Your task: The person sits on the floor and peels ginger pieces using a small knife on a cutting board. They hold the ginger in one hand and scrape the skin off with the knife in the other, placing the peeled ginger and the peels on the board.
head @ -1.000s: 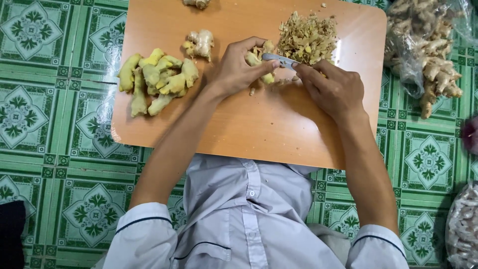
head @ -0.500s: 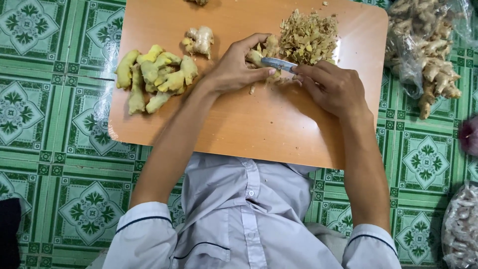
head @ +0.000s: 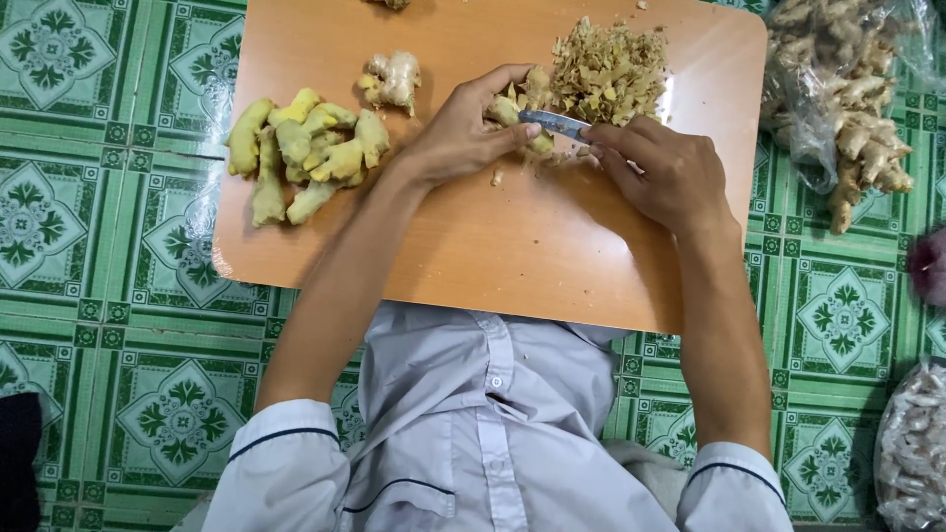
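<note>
The green patterned floor [head: 108, 227] carries an orange board [head: 512, 256]. At far right lies a clear bag of unpeeled ginger [head: 847, 108]. A peeled ginger pile [head: 301, 158] lies at board left; a peel heap [head: 611, 69] lies at top right. The left hand [head: 463, 128] grips a ginger piece [head: 522, 103] beside the peel heap. The right hand [head: 670, 177] holds a knife [head: 554, 123] against it.

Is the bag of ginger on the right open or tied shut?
Open: the clear plastic bag gapes at its lower end, and unpeeled ginger roots spill out onto the green tiled floor.
</note>
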